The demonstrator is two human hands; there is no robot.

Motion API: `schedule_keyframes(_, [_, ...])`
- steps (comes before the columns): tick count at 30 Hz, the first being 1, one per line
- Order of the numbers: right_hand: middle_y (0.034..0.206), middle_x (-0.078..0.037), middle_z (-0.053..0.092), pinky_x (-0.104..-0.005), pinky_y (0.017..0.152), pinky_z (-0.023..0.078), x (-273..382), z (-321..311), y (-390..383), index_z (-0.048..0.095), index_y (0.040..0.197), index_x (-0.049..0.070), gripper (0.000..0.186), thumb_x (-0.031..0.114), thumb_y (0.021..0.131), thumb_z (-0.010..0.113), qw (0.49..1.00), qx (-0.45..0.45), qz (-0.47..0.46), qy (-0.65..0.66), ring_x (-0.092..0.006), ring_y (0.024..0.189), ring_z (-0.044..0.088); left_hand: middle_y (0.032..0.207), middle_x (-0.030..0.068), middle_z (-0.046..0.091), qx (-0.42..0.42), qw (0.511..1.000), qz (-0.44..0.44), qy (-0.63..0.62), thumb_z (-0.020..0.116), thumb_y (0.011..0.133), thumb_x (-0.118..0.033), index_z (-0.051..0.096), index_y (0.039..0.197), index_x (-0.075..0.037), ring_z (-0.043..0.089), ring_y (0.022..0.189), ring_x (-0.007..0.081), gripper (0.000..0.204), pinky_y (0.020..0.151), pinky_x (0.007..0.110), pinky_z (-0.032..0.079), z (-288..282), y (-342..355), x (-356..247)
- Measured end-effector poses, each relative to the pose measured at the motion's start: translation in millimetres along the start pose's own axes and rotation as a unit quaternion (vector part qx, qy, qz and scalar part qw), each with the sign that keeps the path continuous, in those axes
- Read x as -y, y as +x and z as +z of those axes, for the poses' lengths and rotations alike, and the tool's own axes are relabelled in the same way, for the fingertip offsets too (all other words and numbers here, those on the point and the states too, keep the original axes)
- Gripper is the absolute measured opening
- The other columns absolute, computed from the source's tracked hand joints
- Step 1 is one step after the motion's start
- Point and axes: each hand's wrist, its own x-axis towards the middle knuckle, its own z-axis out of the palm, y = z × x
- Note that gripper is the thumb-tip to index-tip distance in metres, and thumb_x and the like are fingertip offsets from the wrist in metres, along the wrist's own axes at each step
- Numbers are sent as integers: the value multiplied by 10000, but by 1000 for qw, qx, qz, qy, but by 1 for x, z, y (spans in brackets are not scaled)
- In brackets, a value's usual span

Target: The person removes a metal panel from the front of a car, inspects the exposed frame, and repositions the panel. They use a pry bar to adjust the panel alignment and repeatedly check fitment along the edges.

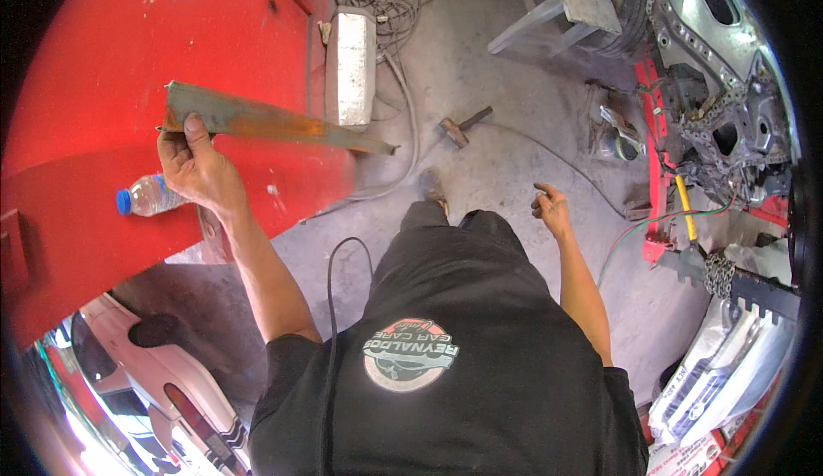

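My left hand [202, 169] is closed on the wide end of a long, rusty metal strip [261, 122], thumb on top of it. The strip tapers to the right, and its far end reaches past the edge of a red metal surface [249, 39]. A clear plastic bottle [156, 195] with a blue cap lies on that surface beside my left wrist. My right hand [553, 208] hangs over the floor with nothing visible in it. Its index finger points out and the other fingers are loosely bent. Ahead on the concrete floor lies a hammer [463, 127] with a dark handle.
A foil-covered block [351, 66] stands near coiled cables [373, 0]. A grey stand [570, 13] is at the far right. Along the right are a stripped car body [720, 73], a red frame rail [654, 146] and a chain [718, 275]. Hoses cross the floor.
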Motion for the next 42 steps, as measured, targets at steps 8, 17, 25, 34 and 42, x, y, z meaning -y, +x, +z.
schedule_keyframes(8, [705, -129, 621, -307, 490, 498, -61, -18, -25, 591, 1205, -27, 343, 104, 905, 487, 996, -1, 93, -13, -173, 533, 581, 996, 145, 657, -80, 997, 11, -2, 599, 942, -74, 572, 1077, 89, 625, 911, 186, 213, 800, 314, 519, 21, 29, 64])
schedule_keyframes(17, [705, -125, 629, -312, 498, 510, -77, -35, -49, 592, 1211, -14, 351, 96, 896, 485, 990, -39, 136, -13, -188, 541, 599, 1020, 184, 640, -170, 982, 1, 85, 592, 911, -65, 550, 1079, 121, 612, 894, 249, 254, 806, 369, 497, 3, 60, 137])
schedule_keyframes(25, [740, -137, 644, -305, 520, 517, -48, 3, -40, 580, 1232, -22, 360, 128, 917, 492, 996, 4, 83, -29, -191, 559, 618, 1179, 243, 541, -190, 973, -114, 69, 619, 880, -81, 425, 1182, 135, 576, 1029, 287, 420, 890, 416, 486, 7, 62, 156])
schedule_keyframes(34, [727, -142, 641, -315, 496, 515, -61, -8, -39, 569, 1239, -38, 358, 97, 917, 488, 995, -38, 88, 25, -185, 550, 614, 1277, 281, 437, -250, 946, -205, 32, 670, 816, -42, 296, 1259, 108, 537, 1117, 330, 599, 976, 445, 469, 21, 74, 155])
schedule_keyframes(42, [712, -137, 637, -309, 514, 528, -89, -7, -86, 577, 1220, -35, 350, 121, 921, 484, 990, -66, 120, 40, -187, 559, 618, 1419, 288, 323, -187, 957, -220, -7, 669, 800, -12, 79, 1422, 100, 454, 1251, 340, 865, 1065, 446, 409, 20, 46, 191])
